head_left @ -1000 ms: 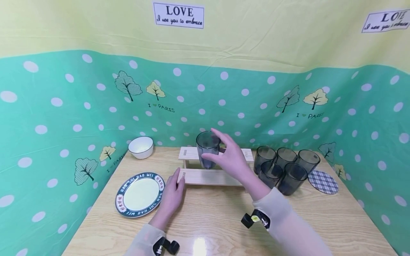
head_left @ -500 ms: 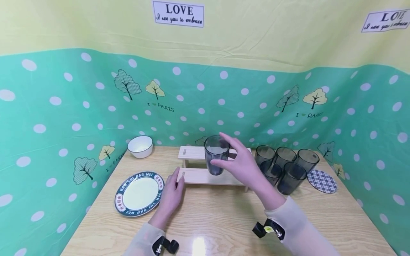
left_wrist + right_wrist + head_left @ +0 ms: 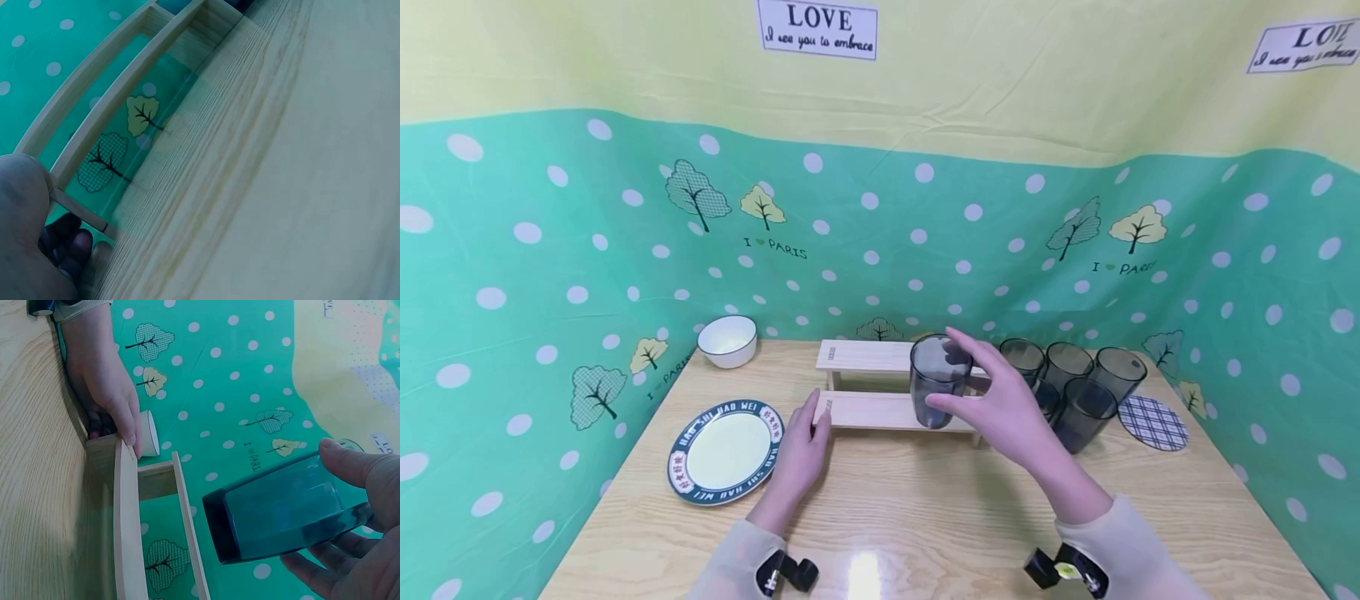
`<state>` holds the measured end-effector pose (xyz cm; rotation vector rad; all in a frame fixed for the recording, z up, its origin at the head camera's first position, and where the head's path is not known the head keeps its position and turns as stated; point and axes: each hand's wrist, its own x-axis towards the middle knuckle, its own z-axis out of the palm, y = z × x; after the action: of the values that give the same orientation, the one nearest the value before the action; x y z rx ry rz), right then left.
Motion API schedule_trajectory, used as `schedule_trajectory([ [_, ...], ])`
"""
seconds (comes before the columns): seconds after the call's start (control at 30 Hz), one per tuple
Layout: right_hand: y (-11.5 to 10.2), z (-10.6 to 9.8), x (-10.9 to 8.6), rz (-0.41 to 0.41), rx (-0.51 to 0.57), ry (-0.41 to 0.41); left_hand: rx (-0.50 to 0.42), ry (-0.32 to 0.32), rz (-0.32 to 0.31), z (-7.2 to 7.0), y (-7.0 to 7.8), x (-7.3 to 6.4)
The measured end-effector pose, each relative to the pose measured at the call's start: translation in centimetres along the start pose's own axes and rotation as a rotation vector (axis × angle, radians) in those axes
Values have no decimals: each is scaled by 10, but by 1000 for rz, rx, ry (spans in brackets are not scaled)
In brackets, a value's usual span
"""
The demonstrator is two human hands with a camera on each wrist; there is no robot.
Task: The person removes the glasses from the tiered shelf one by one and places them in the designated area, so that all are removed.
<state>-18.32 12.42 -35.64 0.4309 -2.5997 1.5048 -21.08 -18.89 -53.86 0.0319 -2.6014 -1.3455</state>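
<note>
A dark, see-through drinking glass [image 3: 937, 385] is held upright in my right hand [image 3: 1000, 407], above the right part of a two-tier wooden rack [image 3: 872, 410]. The right wrist view has this glass [image 3: 275, 509] between the thumb on one side and the fingers on the other, its base apart from the rack. My left hand [image 3: 800, 446] grips the left end of the rack's front board, the thumb on top and the other fingers curled by its end, as the right wrist view shows. In the left wrist view that hand [image 3: 25, 231] is partly cut off.
Several more dark glasses [image 3: 1084, 415] stand close together right of the rack, partly behind my right hand. A checked round mat [image 3: 1153, 423] lies beside them. Left of the rack are a blue-rimmed plate [image 3: 682, 471] and a white bowl [image 3: 727, 343]. A patterned cloth [image 3: 880, 208] hangs behind.
My right hand has carried the glass to the right and nearer to me, from over the rack's back tier to over its front board. The left hand has stayed on the rack's end.
</note>
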Motion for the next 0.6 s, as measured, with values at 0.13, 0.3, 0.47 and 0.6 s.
schedule_trajectory([
  [0.13, 5, -11, -11, 29, -36, 9, -3, -5, -5, -1, 1, 0],
  [0.3, 12, -25, -24, 45, -107, 39, -4, -10, -9, -2, 2, -1],
  [0.47, 18, -41, -34, 80, -139, 66, -2, -9, -6, -2, 2, -1],
  [0.6, 23, -53, -43, 106, -147, 84, -6, -9, -9, -1, 2, 0],
])
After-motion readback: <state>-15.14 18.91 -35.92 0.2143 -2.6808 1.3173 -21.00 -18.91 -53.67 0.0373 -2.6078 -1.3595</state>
